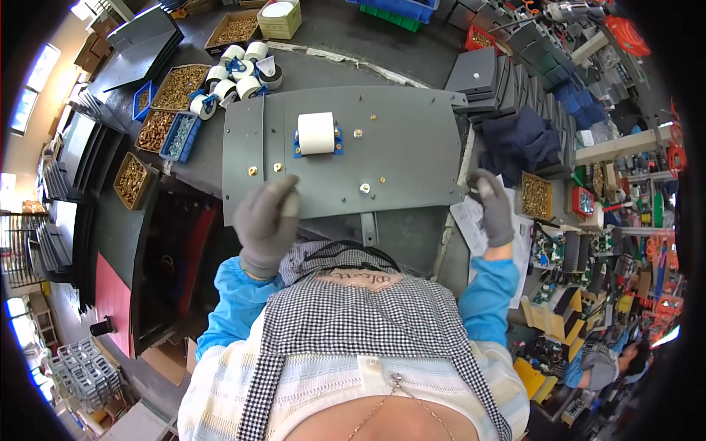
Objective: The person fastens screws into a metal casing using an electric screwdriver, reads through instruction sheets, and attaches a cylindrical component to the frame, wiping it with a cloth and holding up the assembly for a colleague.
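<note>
A flat dark grey metal panel [412, 140] lies before me, with small studs and several brass-coloured nuts on it. A caster with a white wheel [316, 133] stands on its blue mounting plate on the panel's upper left part. My left hand [266, 224], in a grey glove, is over the panel's near left edge, its fingers bent together; anything between them is hidden. At the panel's right edge is my right hand [494, 211], also gloved, with curled fingers close to the thumb. What it may hold is too small to make out.
Loose white-wheeled casters [237, 73] lie beyond the panel's left corner, near boxes of brass-coloured fittings [182, 87] and a blue bin [180, 137]. To the right are stacked grey panels [476, 72], dark cloth [521, 140], paper sheets [471, 220] and another fittings box [536, 195].
</note>
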`<state>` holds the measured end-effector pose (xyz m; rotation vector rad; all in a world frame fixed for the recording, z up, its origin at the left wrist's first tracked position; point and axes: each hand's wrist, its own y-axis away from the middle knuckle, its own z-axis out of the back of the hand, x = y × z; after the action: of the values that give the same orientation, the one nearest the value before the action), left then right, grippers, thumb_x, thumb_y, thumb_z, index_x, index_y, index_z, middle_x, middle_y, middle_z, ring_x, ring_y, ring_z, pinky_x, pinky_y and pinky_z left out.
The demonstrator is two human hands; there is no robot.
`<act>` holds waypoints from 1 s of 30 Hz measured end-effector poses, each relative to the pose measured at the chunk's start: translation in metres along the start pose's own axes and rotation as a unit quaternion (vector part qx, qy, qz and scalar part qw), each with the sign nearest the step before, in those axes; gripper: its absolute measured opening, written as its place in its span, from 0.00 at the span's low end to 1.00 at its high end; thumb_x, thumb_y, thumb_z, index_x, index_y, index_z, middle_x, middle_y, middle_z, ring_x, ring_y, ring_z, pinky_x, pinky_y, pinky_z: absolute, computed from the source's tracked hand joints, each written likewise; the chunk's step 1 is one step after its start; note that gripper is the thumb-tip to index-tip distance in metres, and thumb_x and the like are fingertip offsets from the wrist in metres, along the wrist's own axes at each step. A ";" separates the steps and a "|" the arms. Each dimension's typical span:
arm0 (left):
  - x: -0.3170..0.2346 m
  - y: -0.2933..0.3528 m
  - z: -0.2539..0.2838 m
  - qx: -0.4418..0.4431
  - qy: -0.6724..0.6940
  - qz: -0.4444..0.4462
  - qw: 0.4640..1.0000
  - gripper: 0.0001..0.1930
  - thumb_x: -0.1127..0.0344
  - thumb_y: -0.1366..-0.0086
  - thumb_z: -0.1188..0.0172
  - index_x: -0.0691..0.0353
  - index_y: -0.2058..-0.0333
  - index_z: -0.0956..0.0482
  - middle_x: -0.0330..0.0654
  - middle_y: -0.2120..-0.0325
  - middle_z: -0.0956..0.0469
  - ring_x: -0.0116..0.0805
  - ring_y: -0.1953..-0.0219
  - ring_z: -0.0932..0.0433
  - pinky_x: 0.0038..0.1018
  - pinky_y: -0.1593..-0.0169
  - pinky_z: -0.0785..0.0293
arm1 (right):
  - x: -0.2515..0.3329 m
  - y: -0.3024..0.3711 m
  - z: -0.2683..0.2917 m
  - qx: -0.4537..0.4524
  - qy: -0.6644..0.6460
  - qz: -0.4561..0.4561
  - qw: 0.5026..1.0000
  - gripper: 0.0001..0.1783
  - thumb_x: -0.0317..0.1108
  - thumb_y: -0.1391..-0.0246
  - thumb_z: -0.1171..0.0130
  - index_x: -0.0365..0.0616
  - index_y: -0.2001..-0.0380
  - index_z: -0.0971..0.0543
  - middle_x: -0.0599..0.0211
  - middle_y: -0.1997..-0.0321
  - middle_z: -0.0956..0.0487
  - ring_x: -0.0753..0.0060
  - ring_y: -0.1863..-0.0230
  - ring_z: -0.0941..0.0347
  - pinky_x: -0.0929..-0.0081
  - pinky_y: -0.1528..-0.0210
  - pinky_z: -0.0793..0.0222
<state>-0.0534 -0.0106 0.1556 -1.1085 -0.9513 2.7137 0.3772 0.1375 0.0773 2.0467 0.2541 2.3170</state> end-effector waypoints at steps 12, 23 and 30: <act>0.065 0.050 0.058 -0.092 0.151 0.383 0.907 0.23 0.62 0.27 0.40 0.69 0.39 0.27 0.46 0.46 0.21 0.34 0.45 0.24 0.31 0.41 0.26 | -0.034 0.049 -0.096 0.019 -0.268 0.005 0.963 0.37 0.62 0.31 0.54 0.42 0.34 0.30 0.57 0.37 0.24 0.59 0.38 0.27 0.56 0.35 0.33; 0.112 0.071 0.034 -0.068 0.460 0.394 0.793 0.22 0.54 0.23 0.49 0.70 0.45 0.25 0.45 0.53 0.21 0.34 0.51 0.23 0.30 0.45 0.26 | -0.021 0.055 -0.120 0.022 -0.445 -0.046 0.894 0.33 0.59 0.34 0.47 0.46 0.37 0.29 0.61 0.41 0.24 0.58 0.42 0.28 0.56 0.44 0.29; 0.123 0.053 0.051 0.068 0.514 0.398 0.757 0.25 0.57 0.25 0.48 0.70 0.38 0.31 0.47 0.46 0.24 0.37 0.44 0.26 0.34 0.39 0.30 | -0.018 0.056 -0.173 -0.109 -0.369 -0.067 0.921 0.28 0.44 0.43 0.43 0.47 0.40 0.27 0.65 0.44 0.22 0.61 0.44 0.25 0.58 0.47 0.27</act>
<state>-0.1685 -0.0465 0.0777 -2.9311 -0.0518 1.7849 0.2134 0.0627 0.0475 2.4867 0.0873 1.2842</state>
